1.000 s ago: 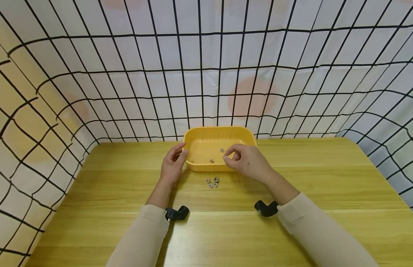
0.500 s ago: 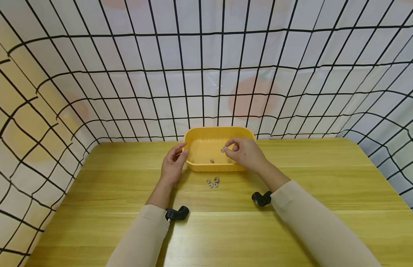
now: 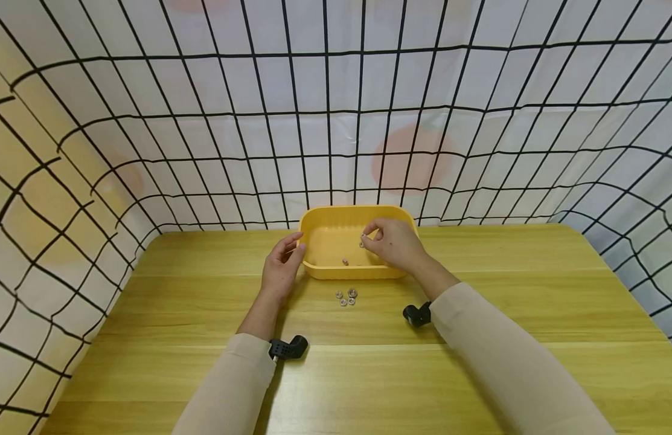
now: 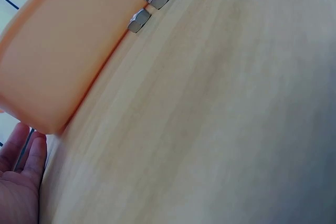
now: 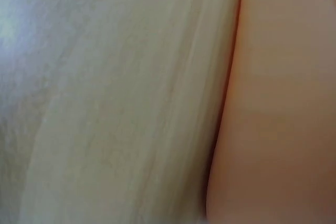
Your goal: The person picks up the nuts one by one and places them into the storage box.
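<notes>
A shallow yellow tray [image 3: 327, 273] stands at the back of the wooden table. My left hand [image 3: 280, 269] is at its left end, loosely bent fingers against the rim; the left wrist view shows those fingers [image 4: 35, 158] at the tray's corner. Over the inside of the tray, my right hand [image 3: 398, 244] pinches a small metal nut [image 3: 363, 236] between thumb and forefinger. Right below the fingertips shows another nut [image 3: 361, 244]. One more small metal piece [image 3: 345, 261] lies in the tray near the front wall. The right wrist view shows no fingers, only tray wall [image 5: 278, 103] and table.
Several loose hex nuts [image 3: 352, 293] lie in a cluster on the table just in front of the tray. Behind the table rises a black wire grid [image 3: 341, 115] with a pale sheet behind it. Bare wooden table [image 3: 346, 386] stretches in front.
My right hand has moved farther back over the tray with the pinched nut, up to the nut at the tray's middle. My left hand has stayed at the rim.
</notes>
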